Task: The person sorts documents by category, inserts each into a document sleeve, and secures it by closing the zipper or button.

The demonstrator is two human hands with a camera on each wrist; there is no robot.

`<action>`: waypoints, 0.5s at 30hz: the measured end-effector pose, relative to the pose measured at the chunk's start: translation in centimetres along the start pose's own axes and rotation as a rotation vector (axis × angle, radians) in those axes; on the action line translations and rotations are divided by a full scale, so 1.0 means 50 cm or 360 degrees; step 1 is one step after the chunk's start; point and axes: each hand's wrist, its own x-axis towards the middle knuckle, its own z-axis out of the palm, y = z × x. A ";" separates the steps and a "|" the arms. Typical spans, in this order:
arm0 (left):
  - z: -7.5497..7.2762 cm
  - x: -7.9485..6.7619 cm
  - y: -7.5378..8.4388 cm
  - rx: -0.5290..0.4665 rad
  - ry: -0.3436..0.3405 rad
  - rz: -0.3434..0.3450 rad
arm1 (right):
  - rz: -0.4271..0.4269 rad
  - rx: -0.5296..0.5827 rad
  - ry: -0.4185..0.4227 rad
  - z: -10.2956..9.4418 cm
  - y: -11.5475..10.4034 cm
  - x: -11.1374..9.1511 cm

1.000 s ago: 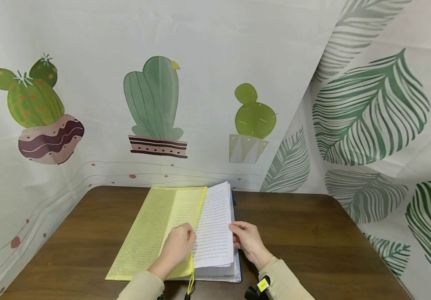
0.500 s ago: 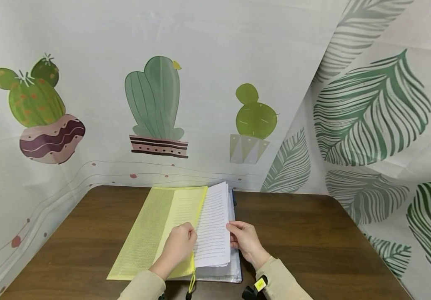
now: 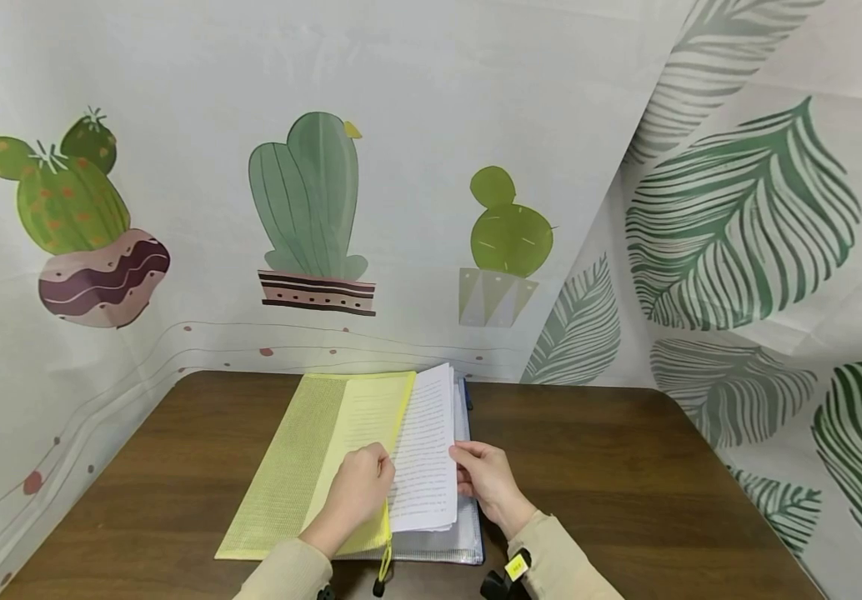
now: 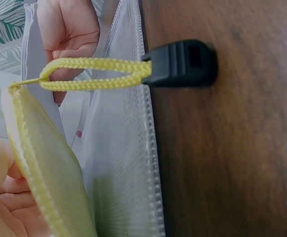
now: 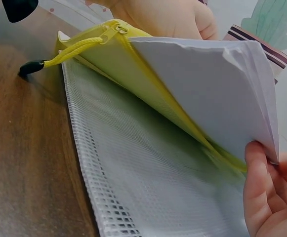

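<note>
A yellow mesh zipper pouch (image 3: 281,475) lies on the table, its right-hand opening lifted. My left hand (image 3: 356,492) grips that opening edge with curled fingers; the left wrist view shows the fingers (image 4: 17,197) behind the yellow zipper edge. A stack of printed paper sheets (image 3: 425,467) sits partly inside the pouch, its left part showing through the yellow mesh. My right hand (image 3: 493,483) pinches the stack's right edge between thumb and fingers (image 5: 257,168). Beneath them lies a clear whitish mesh pouch (image 5: 118,163).
From the yellow pouch's near corner hangs a yellow cord loop (image 4: 94,74) with a black end piece (image 4: 183,64). A blue zipper pull (image 3: 468,395) shows at the clear pouch's far right corner. The brown wooden table (image 3: 611,483) meets a printed cloth backdrop behind.
My right hand has moved slightly left with the paper stack, which is now a little deeper in the yellow pouch. More of the clear pouch shows at right. My left hand stays nearly still.
</note>
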 end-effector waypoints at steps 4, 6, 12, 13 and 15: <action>-0.001 0.001 0.001 0.0005 0.0004 0.0000 | -0.0005 0.0000 -0.0007 0.002 -0.001 0.001; -0.002 0.001 0.003 0.0013 0.0011 0.0004 | -0.0009 0.0006 -0.0013 0.004 -0.002 0.000; -0.002 0.001 0.006 0.0020 0.0031 0.0013 | -0.0009 0.0022 -0.0028 0.006 -0.002 0.000; -0.002 0.002 0.006 0.0018 0.0033 0.0015 | -0.0007 0.0025 -0.0027 0.007 -0.002 0.000; -0.002 0.001 0.008 0.0014 0.0037 0.0017 | -0.0004 0.0039 -0.0029 0.008 -0.001 0.000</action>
